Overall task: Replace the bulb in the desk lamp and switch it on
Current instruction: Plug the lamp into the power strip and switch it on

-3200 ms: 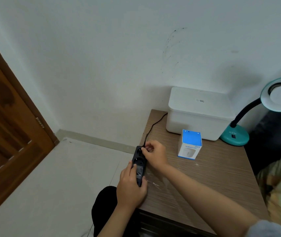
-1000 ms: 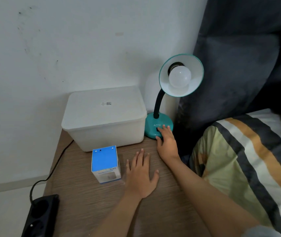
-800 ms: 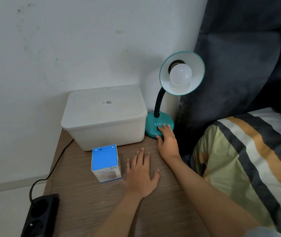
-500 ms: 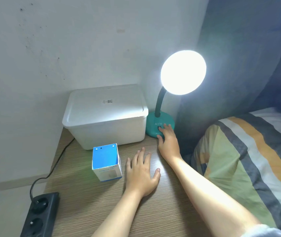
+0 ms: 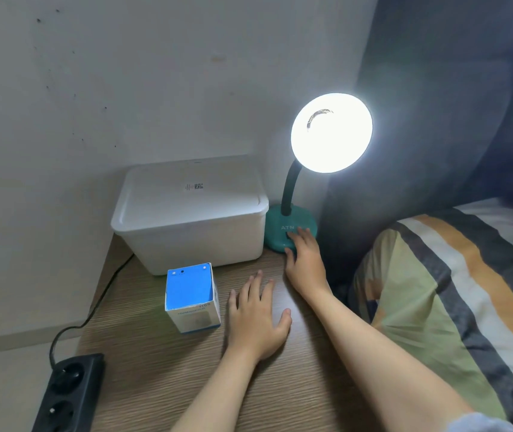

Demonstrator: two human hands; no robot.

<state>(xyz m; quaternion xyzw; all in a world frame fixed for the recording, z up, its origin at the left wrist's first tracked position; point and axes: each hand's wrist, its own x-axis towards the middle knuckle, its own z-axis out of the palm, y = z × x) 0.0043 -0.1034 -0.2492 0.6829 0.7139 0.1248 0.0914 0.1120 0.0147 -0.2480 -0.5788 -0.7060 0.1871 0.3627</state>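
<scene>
Teal-based gooseneck desk lamp [image 5: 289, 227] glows at the table's back-right corner — right hand [image 5: 306, 263], fingers spread and gripping nothing, rests on its base switch; left hand [image 5: 256, 319] lies flat, empty, farther away.

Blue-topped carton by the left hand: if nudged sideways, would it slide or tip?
The carton looks like thin card, so probably light. It stands upright on a square base on the smooth table, so a low nudge would likely slide it; a high push might topple it. Whether anything is inside cannot be seen.
</scene>
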